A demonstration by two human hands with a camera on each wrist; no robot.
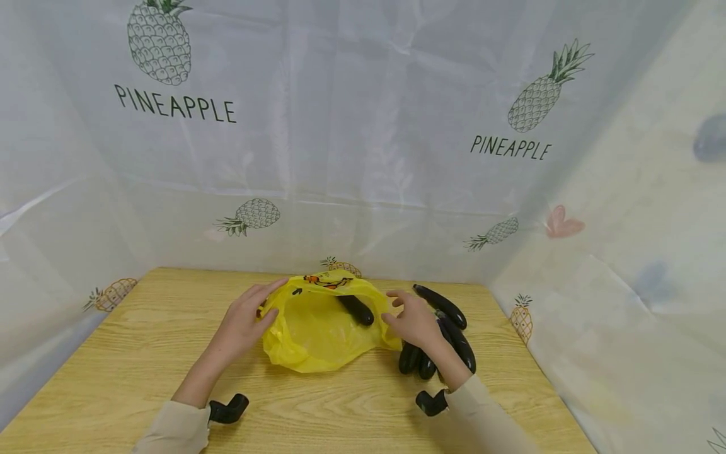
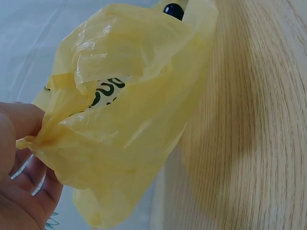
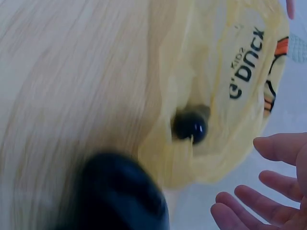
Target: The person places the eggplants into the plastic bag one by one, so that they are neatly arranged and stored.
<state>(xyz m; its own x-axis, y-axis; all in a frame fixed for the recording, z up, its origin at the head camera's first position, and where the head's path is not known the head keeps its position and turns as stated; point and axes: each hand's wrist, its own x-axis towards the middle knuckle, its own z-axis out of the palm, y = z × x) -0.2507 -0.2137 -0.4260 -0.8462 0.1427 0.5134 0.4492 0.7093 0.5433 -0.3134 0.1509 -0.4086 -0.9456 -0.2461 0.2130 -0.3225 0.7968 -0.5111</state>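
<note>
A yellow plastic bag lies on the table with its mouth facing the person. My left hand pinches the bag's left edge; in the left wrist view, thumb and fingers of the left hand grip the bunched plastic. Inside the bag rests a dark eggplant, its round end showing in the right wrist view. Beside the bag's right edge is my right hand, fingers spread and holding nothing; the right wrist view shows that hand apart from the plastic.
Several dark eggplants lie to the right of the bag, partly behind my right hand and forearm. The wooden table meets a pineapple-printed sheet at its back and sides. A blurred dark object is close to the right wrist camera.
</note>
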